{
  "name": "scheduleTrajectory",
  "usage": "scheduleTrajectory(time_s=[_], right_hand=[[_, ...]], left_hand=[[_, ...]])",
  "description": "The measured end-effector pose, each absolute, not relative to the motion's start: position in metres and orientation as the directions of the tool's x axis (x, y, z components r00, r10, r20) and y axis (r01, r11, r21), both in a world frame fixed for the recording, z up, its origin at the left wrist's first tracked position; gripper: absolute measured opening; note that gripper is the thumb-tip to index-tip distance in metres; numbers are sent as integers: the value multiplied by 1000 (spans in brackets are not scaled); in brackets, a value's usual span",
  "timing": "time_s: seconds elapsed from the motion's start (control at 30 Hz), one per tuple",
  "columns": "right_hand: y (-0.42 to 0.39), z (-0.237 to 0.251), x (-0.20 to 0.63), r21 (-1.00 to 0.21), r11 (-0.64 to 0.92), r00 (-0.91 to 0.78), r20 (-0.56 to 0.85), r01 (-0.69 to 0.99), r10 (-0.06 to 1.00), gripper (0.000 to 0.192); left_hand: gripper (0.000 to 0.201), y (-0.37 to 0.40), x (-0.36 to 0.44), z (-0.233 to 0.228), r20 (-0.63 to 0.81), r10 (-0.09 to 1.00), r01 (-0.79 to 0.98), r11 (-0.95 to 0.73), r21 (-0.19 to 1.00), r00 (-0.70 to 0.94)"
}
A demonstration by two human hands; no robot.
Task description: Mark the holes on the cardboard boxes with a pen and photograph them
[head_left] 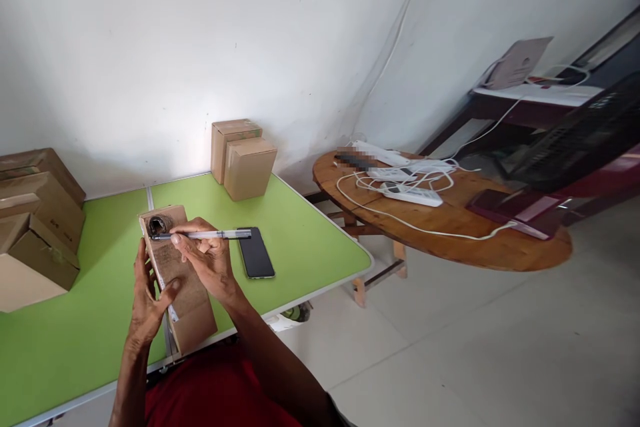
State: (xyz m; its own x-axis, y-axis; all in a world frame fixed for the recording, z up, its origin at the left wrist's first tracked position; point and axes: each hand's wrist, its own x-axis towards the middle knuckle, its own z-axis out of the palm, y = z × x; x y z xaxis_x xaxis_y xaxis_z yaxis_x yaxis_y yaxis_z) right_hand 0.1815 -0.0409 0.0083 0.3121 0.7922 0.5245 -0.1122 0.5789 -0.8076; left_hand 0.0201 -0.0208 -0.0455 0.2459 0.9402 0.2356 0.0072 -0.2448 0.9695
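Note:
My left hand point(149, 297) grips the left edge of a long brown cardboard box point(193, 320) that rests tilted on the green table point(75, 333). My right hand point(207, 257) lies on top of the box and holds a clear pen point(210, 235) level, its tip pointing left at a dark round mark near the box's far end point(159, 223). A black phone point(255, 252) lies flat on the table just right of my right hand.
Two small cardboard boxes point(243, 157) stand at the table's far edge by the white wall. Several larger boxes point(35, 213) are stacked at the left. A round wooden table point(450, 227) at the right carries white power strips and cables point(410, 180).

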Motion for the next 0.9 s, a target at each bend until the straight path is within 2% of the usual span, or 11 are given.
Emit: scheduleTrajectory(time_s=[0.27, 0.43, 0.63, 0.83, 0.9], right_hand=[[-49, 13, 191, -849, 528, 314, 497, -17, 809, 32], [-46, 10, 197, -855, 509, 418, 428, -100, 801, 37], [-34, 15, 194, -793, 585, 510, 437, -172, 741, 42], [-23, 25, 191, -779, 599, 423, 487, -185, 764, 39], [-20, 24, 205, -758, 629, 471, 496, -175, 729, 39]], left_hand=[[121, -22, 21, -46, 235, 942, 7, -243, 970, 239], [123, -24, 20, -44, 218, 945, 14, -228, 974, 243], [124, -24, 20, -44, 223, 942, 22, -236, 972, 250], [122, -26, 20, -40, 225, 945, 33, -239, 970, 239], [124, -25, 18, -40, 226, 947, 30, -239, 971, 229]])
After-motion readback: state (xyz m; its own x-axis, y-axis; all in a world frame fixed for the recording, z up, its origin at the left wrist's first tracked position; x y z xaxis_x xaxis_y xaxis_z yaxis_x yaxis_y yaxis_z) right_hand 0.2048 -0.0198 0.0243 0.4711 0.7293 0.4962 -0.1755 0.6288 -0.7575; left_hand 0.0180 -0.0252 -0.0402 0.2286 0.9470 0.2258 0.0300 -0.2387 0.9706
